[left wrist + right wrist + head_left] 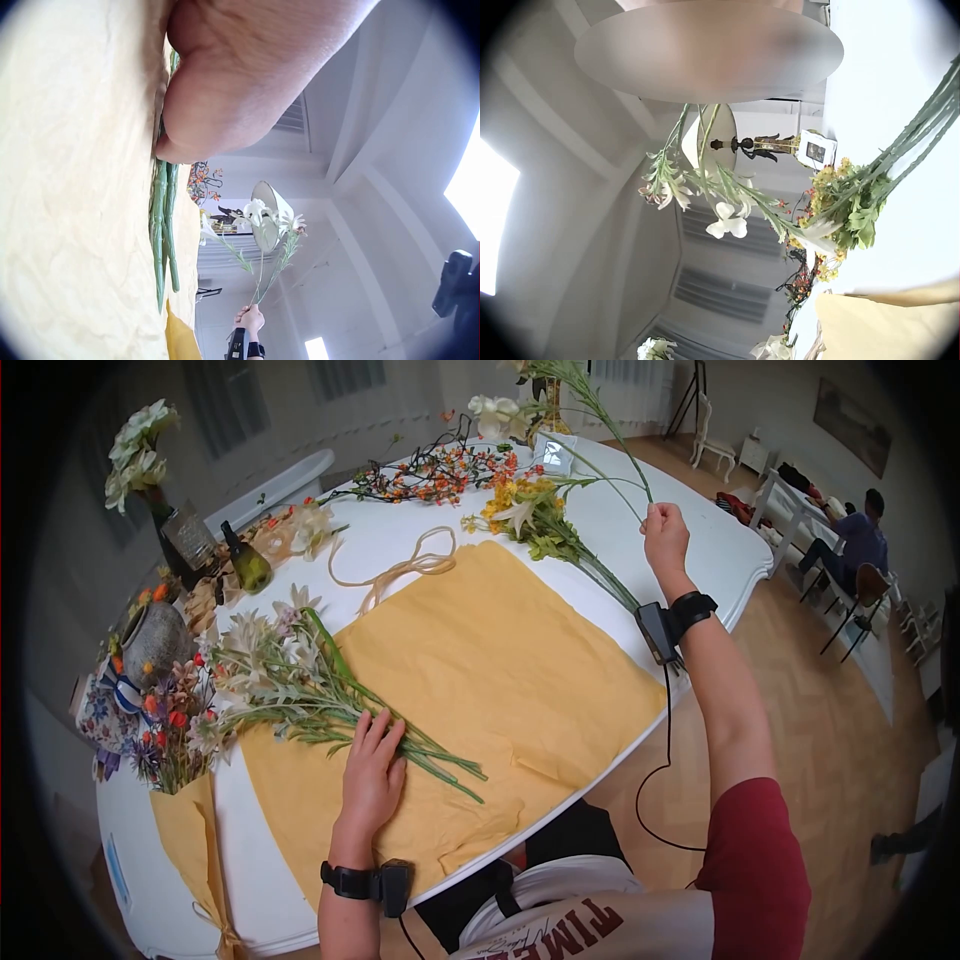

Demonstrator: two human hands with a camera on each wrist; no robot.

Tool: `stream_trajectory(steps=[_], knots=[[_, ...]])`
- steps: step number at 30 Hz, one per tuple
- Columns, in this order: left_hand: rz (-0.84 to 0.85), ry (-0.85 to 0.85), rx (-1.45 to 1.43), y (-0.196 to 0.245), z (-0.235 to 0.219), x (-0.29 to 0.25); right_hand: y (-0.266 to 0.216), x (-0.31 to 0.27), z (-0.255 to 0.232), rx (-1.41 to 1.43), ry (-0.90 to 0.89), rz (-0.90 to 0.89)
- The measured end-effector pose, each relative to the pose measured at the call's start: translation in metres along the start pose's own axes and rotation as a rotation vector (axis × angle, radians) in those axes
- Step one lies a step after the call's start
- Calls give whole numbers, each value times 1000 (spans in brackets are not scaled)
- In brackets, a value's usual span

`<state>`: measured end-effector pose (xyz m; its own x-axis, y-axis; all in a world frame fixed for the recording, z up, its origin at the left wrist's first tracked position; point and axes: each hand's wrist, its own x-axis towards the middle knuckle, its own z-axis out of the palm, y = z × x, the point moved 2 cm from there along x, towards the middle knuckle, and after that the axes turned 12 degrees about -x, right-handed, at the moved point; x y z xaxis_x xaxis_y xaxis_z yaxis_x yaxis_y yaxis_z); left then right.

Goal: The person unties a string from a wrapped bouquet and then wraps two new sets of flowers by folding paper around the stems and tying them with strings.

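Observation:
My left hand (372, 775) rests with its fingers extended over the green stems of a bunch of pale artificial flowers (285, 675). This bunch lies on a sheet of yellow wrapping paper (500, 630); in the left wrist view the cut stem ends (159, 232) stick out past the hand. Raised over the table's right side, my right hand (666, 540) pinches long green stems topped by white lilies (726, 221). Below those stems lies a bunch of yellow flowers (520, 505), its stems running towards my right wrist.
Ribbon (415, 563) lies behind the paper, near orange-berried branches (440, 475). At left stand a green bottle (248, 565), a grey vase (155, 640) and a wrapped bouquet (185, 800). A small picture frame (555, 455) stands at the back. Someone sits far right (862, 540).

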<state>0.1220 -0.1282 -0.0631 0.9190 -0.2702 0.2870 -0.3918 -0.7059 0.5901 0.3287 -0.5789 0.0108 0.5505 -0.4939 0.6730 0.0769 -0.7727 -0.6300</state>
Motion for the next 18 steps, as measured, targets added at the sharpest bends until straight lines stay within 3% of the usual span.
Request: stream_trajectory(steps=[2, 9, 12, 18], knots=[[3, 2, -1, 0, 1, 0, -4, -5, 1, 139, -88, 113], [-1, 3, -9, -2, 1, 0, -14, 21, -10, 161, -67, 86], [-6, 5, -13, -2, 3, 0, -36, 32, -26, 384, -240, 172], [-3, 8, -12, -2, 2, 1, -49, 43, -42, 530, -218, 209]])
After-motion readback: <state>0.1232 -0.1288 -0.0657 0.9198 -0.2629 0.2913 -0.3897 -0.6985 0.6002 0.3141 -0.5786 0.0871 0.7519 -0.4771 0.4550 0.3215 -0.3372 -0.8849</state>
